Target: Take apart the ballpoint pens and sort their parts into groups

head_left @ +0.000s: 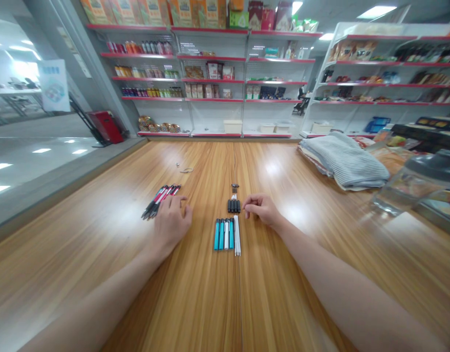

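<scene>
My left hand rests over the lower right part of a bundle of pens with black, red and silver barrels, its fingers and thumb apart. To the right lie several pen barrels side by side, teal ones and a white one, with thin white refills along their right edge. Above them is a row of short black pen grips. Small white tips and little dark metal parts sit farther up. My right hand is just right of the black grips, fingers curled in, nothing visible in them.
A ring-like strip and a tiny piece lie farther back on the wooden table. At the right are folded striped cloth and a clear plastic jug. Stocked shelves stand behind the table.
</scene>
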`<act>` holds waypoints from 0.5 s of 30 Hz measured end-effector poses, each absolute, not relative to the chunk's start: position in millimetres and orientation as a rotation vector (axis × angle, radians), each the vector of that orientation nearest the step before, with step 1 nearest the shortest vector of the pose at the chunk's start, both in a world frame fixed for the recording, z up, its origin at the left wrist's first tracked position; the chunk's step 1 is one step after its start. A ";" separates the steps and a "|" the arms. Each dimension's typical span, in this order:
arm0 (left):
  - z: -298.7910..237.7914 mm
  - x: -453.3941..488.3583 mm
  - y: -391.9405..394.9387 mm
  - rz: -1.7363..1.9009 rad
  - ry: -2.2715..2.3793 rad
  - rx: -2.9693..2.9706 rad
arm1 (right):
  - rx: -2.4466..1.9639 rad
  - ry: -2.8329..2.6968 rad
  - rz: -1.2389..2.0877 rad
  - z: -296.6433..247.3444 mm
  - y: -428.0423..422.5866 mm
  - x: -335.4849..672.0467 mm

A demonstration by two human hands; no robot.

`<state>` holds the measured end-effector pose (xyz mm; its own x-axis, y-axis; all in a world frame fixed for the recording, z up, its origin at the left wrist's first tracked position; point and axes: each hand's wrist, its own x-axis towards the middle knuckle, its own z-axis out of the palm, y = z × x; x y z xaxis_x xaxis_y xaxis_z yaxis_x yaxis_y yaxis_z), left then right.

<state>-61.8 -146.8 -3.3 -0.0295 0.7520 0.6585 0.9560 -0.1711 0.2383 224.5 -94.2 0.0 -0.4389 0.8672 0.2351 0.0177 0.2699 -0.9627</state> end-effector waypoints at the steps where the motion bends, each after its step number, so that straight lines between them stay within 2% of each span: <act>1: -2.8 -68.4 -134.4 -0.961 -1.789 -1.900 | -0.829 -1.638 1.263 -0.4 -92.3 225.0; 7: -5.6 -88.8 -86.4 -0.852 -1.869 -1.660 | -0.891 -1.302 1.258 -3.5 -81.0 226.8; 15: -4.6 -87.8 -88.1 -0.948 -1.738 -1.750 | -0.906 -1.421 1.212 -0.5 -81.6 224.0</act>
<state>-87.8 -88.1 -4.6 -0.0546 0.6461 0.7613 0.9898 -0.0652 0.1264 224.0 -81.6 -0.5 -0.2012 0.9543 0.2209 -0.0680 0.2113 -0.9750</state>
